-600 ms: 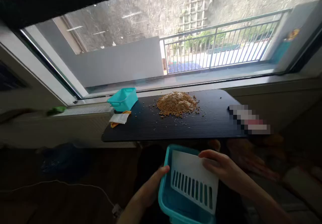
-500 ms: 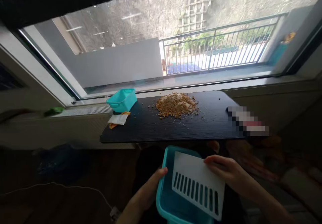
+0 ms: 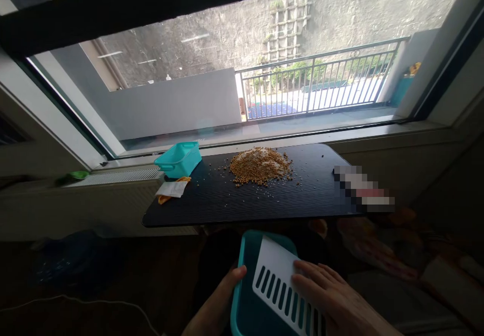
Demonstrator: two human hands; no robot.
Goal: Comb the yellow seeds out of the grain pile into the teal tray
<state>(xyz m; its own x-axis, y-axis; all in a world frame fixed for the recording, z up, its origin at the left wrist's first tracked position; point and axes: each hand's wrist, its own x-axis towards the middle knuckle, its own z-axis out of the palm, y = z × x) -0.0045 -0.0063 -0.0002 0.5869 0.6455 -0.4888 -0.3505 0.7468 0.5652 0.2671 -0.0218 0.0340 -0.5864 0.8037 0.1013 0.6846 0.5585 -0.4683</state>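
My left hand (image 3: 221,298) grips the left rim of a teal plastic basket (image 3: 244,280) held low in front of me, below the table edge. A white slotted plastic panel (image 3: 274,280) lies tilted across the basket's opening. My right hand (image 3: 333,300) rests flat on top of that panel, fingers stretched out and pressing on it. On the black tabletop (image 3: 227,200) beyond lies a heap of yellow-brown grains (image 3: 260,165) with loose ones scattered around.
A second teal basket (image 3: 177,158) stands at the table's back left, with a white and orange packet (image 3: 170,190) in front of it. A blurred-out object (image 3: 363,192) lies at the right end. A wide window runs behind the table.
My right hand has shifted from gripping the panel's upper right edge to lying flat on it. The basket and panel sit lower in view, and the view has tilted upward.
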